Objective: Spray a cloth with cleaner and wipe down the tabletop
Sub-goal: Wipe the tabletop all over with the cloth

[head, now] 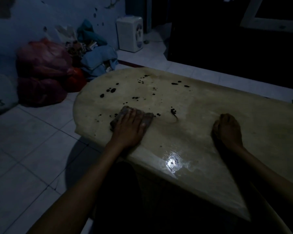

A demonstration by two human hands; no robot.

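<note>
A bright glare (172,162) shines on the wet near edge of the pale bench (201,115). Farther in, the right hand (227,130) rests on the bench, fingers curled under into a loose fist, holding nothing visible. The left hand (130,127) lies flat with fingers straight, pressing a brown cloth (125,115) onto the bench near its rounded left end. Dark spots (112,90) dot the surface just beyond the cloth. On the floor behind sit red bags (42,71), blue clothes (98,59) and a white dispenser (130,33).
</note>
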